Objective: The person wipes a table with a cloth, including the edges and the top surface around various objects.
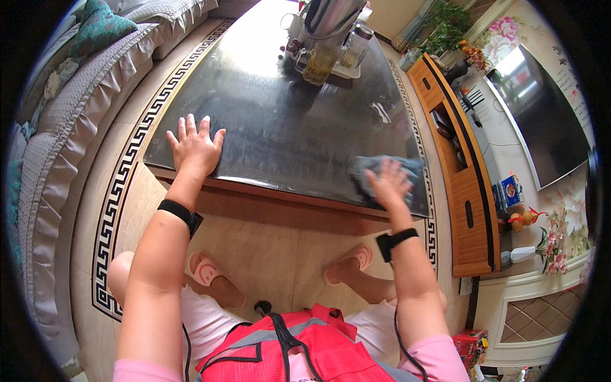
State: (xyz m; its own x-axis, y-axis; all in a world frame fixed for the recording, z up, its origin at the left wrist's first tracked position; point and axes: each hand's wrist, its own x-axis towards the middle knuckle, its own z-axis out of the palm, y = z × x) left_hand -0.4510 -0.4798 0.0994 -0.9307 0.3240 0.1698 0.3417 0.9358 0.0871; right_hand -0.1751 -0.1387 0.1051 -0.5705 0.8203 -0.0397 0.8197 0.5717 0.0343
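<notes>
A dark-topped coffee table (pixel 286 129) stands before me. My left hand (pixel 194 148) rests flat near its front left corner, fingers spread, holding nothing. Near the front right corner, my right hand (pixel 389 184) is pressed palm down on a blue-grey cloth (pixel 410 167), which lies bunched on the tabletop; hand and cloth are slightly blurred. Beyond the hands lies a small white strip (pixel 381 112), perhaps paper. At the far part of the table are a glass pitcher of yellowish liquid (pixel 319 64), a lidded glass jar (pixel 355 45) on a white tray (pixel 347 71), and a large shiny metal vessel (pixel 331 19).
A grey sofa with a ruffled cover (pixel 95 95) runs along the left. To the right are a wooden TV cabinet (pixel 470 210) and a wall-mounted television (pixel 539 114). My slippered feet are on the tiled floor (pixel 267 248) below the table's front edge.
</notes>
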